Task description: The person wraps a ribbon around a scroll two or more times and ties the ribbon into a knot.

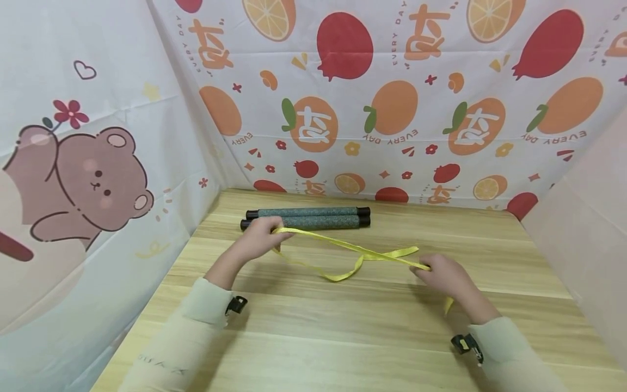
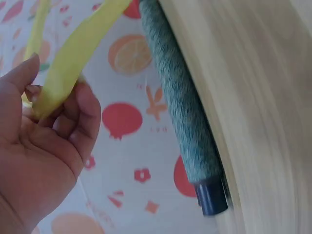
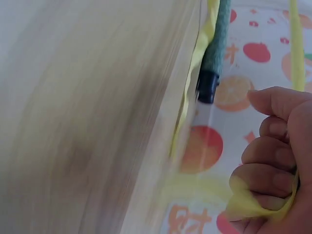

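A yellow ribbon [image 1: 338,242] stretches above the table between both hands, one length nearly straight and another sagging in a curve below it. My left hand [image 1: 259,238] pinches the ribbon near the two rods; in the left wrist view its fingers curl around the ribbon [image 2: 66,63]. On the right, my right hand [image 1: 443,277] grips the ribbon, and a short tail hangs under the palm. The right wrist view shows curled fingers [image 3: 265,165] with ribbon [image 3: 258,208] passing through them. A loose ribbon end points right, between the hands.
Two teal-covered rods with black ends [image 1: 313,221] lie side by side at the back of the wooden table [image 1: 343,337]. A fruit-print cloth [image 1: 431,71] hangs behind, and a bear-print cloth [image 1: 161,130] hangs at the left. Each sleeve carries a small black clip-like device [image 1: 237,305].
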Demonstrator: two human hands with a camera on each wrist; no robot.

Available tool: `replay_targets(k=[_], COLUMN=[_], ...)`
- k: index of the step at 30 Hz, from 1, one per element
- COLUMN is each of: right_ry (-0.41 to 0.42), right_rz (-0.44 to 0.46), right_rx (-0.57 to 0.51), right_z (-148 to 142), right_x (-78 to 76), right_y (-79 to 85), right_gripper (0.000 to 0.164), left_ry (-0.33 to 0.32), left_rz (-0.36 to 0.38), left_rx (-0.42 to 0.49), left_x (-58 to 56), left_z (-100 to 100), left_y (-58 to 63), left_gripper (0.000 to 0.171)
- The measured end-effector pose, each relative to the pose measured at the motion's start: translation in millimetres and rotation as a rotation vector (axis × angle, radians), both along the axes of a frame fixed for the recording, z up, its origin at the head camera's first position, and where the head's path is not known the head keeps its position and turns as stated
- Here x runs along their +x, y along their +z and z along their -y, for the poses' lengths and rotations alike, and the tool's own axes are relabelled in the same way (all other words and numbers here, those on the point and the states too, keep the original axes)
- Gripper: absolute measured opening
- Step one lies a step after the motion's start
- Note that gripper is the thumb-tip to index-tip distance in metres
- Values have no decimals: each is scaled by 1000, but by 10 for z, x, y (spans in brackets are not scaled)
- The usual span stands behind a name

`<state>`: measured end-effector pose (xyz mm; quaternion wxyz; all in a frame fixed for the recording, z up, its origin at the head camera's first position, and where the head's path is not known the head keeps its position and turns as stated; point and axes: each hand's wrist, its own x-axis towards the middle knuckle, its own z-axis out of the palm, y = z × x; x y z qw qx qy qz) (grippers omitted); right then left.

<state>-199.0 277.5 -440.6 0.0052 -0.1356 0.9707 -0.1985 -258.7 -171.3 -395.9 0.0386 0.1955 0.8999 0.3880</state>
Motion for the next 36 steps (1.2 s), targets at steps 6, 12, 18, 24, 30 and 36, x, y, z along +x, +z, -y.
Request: replay_targets(k=[6,12,18,24,30,36], right_ry=[-54,-96,-145,-220,-249,-293], right_rz=[22,53,60,103,101,84], right_rx=[14,26,66,136,174,175], right_z=[-251,-617,-1104,-1607,-1963,-2107], right_x=[18,33,87,107,145,200], right_y=[-5,-94,-113,-109,-112,-155], right_gripper=[32,25,28,28,29,31], left_ry=[72,156,142,145,106,95], left_rz=[65,73,39,-53,-62,-57], left_rx=[270,352,207,-81,-274,-369], left_x=[12,-8,-37,-44,-76,-116], left_z=[271,528,720,869,985,1072], left_y=[91,103,145,229,308,289], left_gripper=[26,28,27,16,11,12])
